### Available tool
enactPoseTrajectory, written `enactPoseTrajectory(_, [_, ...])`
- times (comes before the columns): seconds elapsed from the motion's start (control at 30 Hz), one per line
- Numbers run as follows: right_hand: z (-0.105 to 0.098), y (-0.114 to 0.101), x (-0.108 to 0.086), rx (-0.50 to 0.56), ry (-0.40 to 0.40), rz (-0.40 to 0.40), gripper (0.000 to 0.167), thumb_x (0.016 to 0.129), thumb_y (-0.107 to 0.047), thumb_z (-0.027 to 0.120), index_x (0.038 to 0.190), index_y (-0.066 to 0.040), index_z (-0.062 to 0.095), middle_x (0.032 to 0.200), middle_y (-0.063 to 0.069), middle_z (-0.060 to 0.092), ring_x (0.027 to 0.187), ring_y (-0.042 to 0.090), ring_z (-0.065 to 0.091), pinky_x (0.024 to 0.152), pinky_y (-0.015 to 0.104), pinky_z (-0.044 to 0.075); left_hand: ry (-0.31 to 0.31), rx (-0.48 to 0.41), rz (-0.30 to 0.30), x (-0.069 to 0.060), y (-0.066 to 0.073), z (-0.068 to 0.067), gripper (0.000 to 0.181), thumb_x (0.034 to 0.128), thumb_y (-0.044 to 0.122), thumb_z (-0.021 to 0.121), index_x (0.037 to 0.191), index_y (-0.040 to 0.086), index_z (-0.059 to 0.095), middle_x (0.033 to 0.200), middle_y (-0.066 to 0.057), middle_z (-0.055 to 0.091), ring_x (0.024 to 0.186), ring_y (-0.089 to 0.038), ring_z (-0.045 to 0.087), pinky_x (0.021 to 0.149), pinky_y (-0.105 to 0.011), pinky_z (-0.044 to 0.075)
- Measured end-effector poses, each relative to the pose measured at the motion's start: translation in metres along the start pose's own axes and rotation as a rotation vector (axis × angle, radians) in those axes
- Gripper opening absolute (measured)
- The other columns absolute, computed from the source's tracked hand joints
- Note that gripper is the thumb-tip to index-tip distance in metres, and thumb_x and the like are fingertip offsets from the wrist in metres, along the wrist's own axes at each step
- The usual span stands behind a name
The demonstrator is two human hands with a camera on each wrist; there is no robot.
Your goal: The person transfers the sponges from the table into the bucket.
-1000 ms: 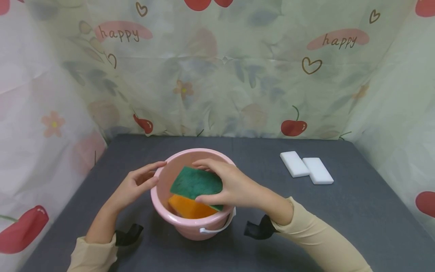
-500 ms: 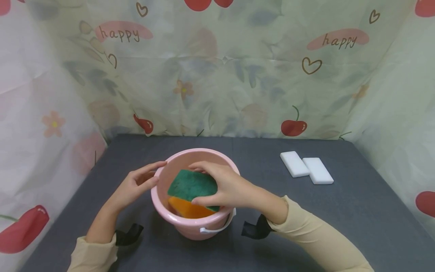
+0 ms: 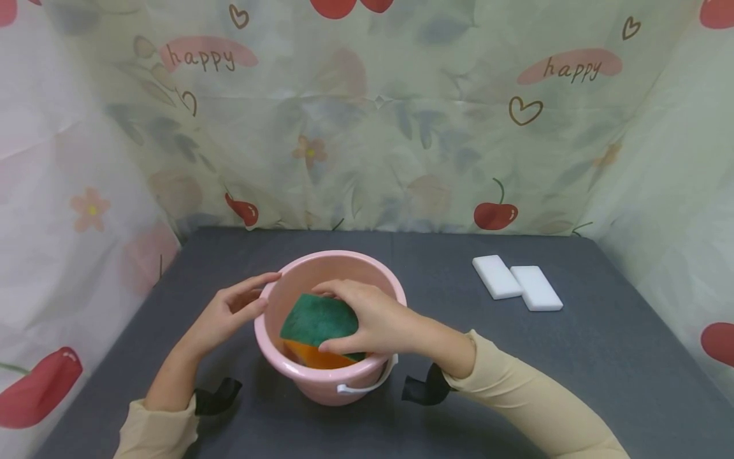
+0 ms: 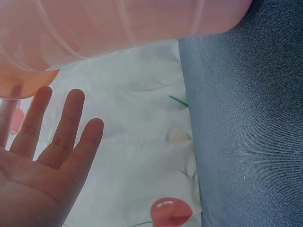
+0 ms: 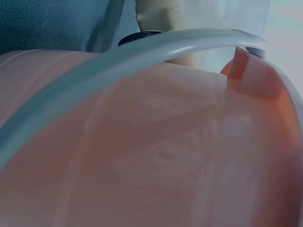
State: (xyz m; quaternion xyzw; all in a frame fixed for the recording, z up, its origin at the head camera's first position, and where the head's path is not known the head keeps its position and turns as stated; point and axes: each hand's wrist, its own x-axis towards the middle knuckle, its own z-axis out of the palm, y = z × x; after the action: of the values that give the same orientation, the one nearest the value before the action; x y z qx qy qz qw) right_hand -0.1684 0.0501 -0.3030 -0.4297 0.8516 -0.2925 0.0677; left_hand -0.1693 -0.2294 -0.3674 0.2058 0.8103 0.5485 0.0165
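Observation:
A pink bucket (image 3: 262,331) stands upright on the dark table. Inside its mouth, my right hand (image 3: 375,319) grips a green scouring pad (image 3: 315,319) between thumb and fingers, tilted with its flat face up. Under the pad shows an orange sponge-like block (image 3: 318,358); whether the two are joined, I cannot tell. My left hand (image 3: 229,312) touches the bucket's left rim with its fingertips. The left wrist view shows its fingers extended beside the bucket wall (image 4: 118,28). In the right wrist view the bucket's side (image 5: 156,156) fills the picture, hiding the right hand.
Two white rectangular blocks (image 3: 496,277) lie at the back right of the table (image 3: 436,268), edges touching. The bucket's pale handle (image 3: 375,386) hangs down at its front right. Printed cloth walls (image 3: 378,159) enclose the table at the back and sides.
My right hand has moved down and slightly left, lowering the green scouring pad deeper into the bucket, covering more of the orange block. The left hand and bucket stay where they were.

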Motion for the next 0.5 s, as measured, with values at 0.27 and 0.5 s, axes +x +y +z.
enactPoseTrajectory(0.27, [0.0029,0.0001,0.0025,-0.039,-0.051,-0.006,0.073,0.076,-0.035,0.076,0.135,-0.01,0.043,0.131,0.002,0.054,0.116,0.013,0.053,0.099,0.03,0.043,0.003,-0.007,0.006,0.0004,0.0006,0.0,0.044,0.0945,0.013,0.052,0.138,0.005,0.044,0.13,0.02,0.05,0.109,0.007,0.055,0.086,-0.018,0.048])
enactPoseTrajectory(0.5, [0.0026,0.0008,0.0018,-0.03,-0.068,-0.007,0.071,0.077,-0.033,0.075,0.136,-0.009,0.043,0.13,0.003,0.055,0.117,0.015,0.053,0.102,0.032,0.042,0.009,0.016,-0.011,0.0003,0.0015,0.0007,0.045,0.0945,0.014,0.052,0.138,0.007,0.044,0.138,-0.004,0.05,0.108,0.008,0.055,0.085,-0.018,0.048])
